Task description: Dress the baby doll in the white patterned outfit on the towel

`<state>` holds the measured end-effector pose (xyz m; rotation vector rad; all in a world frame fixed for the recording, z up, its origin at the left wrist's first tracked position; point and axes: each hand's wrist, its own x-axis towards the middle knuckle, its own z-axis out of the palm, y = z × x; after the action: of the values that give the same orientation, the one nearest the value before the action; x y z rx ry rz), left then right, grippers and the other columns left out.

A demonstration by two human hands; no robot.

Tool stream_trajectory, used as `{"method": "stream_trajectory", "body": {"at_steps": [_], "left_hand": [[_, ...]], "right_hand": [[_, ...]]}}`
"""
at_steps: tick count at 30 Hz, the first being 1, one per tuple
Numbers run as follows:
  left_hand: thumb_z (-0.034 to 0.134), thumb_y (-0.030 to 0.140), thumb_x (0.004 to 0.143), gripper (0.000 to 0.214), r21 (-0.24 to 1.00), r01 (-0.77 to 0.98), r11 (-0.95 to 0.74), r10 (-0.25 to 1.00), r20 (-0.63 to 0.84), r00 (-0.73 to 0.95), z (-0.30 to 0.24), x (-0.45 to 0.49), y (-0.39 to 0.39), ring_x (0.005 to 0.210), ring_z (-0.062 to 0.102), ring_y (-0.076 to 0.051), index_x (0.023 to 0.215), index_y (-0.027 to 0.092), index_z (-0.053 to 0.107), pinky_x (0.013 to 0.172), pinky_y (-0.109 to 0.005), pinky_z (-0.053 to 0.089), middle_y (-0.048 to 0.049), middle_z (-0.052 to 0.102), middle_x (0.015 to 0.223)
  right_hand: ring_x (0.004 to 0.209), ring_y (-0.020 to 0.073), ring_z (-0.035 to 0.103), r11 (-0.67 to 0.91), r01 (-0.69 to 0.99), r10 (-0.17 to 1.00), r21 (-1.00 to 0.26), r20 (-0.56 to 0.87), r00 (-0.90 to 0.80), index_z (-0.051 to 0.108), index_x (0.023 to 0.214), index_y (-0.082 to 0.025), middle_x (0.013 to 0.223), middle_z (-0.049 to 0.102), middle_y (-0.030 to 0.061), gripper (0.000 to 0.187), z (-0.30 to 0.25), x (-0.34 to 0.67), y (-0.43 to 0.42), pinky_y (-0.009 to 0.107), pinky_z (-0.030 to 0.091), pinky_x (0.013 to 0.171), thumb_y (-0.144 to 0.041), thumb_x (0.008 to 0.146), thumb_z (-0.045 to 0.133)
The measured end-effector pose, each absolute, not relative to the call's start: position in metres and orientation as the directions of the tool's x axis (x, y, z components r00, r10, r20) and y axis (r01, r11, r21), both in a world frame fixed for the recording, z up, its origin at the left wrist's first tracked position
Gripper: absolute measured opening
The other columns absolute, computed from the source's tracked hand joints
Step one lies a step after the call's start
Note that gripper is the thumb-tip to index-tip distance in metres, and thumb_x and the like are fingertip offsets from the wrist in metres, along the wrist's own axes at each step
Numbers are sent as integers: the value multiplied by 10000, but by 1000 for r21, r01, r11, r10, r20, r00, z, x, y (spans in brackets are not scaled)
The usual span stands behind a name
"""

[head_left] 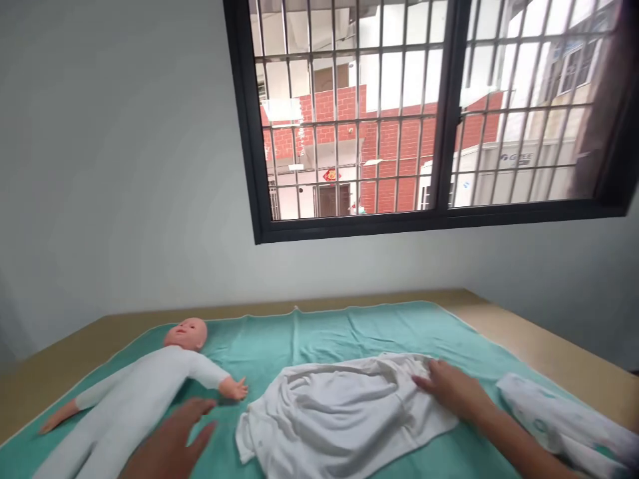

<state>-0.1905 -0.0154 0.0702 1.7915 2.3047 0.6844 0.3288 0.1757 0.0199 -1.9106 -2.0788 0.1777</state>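
A white cloth garment (344,412) lies spread and wrinkled on the green sheet. At its far right corner, my right hand (452,389) has its fingers closed on the fabric, thumb towards the middle of the cloth. My left hand (172,439) is held over the sheet between the garment and a baby doll (134,392), slightly blurred, with thumb and fingers apart and nothing in it. The doll lies on its back in a white bodysuit, arms stretched out, its head towards the wall.
The green sheet (319,332) covers much of a tan tabletop (479,306). To the right lies a folded white cloth with a faint pattern (564,412). Behind the table stand a pale wall (124,166) and a dark-framed barred window (349,229).
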Motion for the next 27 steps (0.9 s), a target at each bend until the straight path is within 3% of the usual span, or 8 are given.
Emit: {"method": "stream_trajectory", "body": {"at_steps": [5,8,12,15,18,21,24,27], "left_hand": [[414,358,842,449,112,985,129,992,-10,-129,52,-96,46,1215,549,-336,1135,91,625,964,-427,446,-212,621,1247],[392,305,860,342,79,980,183,982,40,-187,45,-85,60,1067,618,-307,977,113,649,879,-384,449,-183,676,1086],[340,228,869,277,214,952,218,962,115,-246,64,-53,62,915,645,-251,831,166,607,783,-337,427,-107,695,945],[374,302,883,247,440,890,118,945,224,-236,94,8,56,854,633,-220,836,188,588,766,-316,439,-61,682,905],[465,432,885,290,734,656,-176,962,271,-45,118,69,46,960,636,-215,932,209,645,868,-295,474,-42,696,983],[565,453,859,345,800,487,-350,931,356,84,128,96,33,1212,550,-232,1136,262,644,1029,-310,438,-47,608,1287],[634,467,812,552,791,451,-413,871,488,-60,127,94,19,1371,407,-272,1320,283,522,1131,-383,365,-60,446,1478],[656,560,755,794,884,324,-336,896,406,-180,119,93,1,1333,464,-310,1429,236,390,1083,-418,434,-104,478,1460]], "right_hand": [[884,259,613,250,926,939,-283,305,-160,581,744,-233,902,677,87,294,7,329,162,330,382,722,-407,923,427],[870,252,581,364,808,885,-464,441,-146,581,721,-229,853,658,74,297,12,319,160,344,387,794,-416,914,454],[755,232,578,220,66,972,-973,213,-100,578,726,-217,745,620,35,490,26,287,145,336,440,735,-701,783,530],[850,260,629,-201,-447,907,-872,7,-422,663,948,-178,834,676,70,561,41,254,118,356,469,799,-696,744,598],[936,261,640,-311,-583,778,-750,152,-610,642,1119,-165,928,686,94,582,56,232,94,373,475,844,-642,787,605],[954,249,637,-217,-619,766,-755,261,-587,578,1219,-189,995,675,77,655,76,230,82,382,472,863,-523,689,770],[880,232,637,-123,-570,775,-813,280,-567,596,1149,-180,948,671,60,614,98,239,74,368,481,812,-363,618,843],[830,216,627,-144,-566,736,-812,294,-610,606,1102,-178,918,665,52,575,114,247,60,345,478,759,-317,596,842]]}}
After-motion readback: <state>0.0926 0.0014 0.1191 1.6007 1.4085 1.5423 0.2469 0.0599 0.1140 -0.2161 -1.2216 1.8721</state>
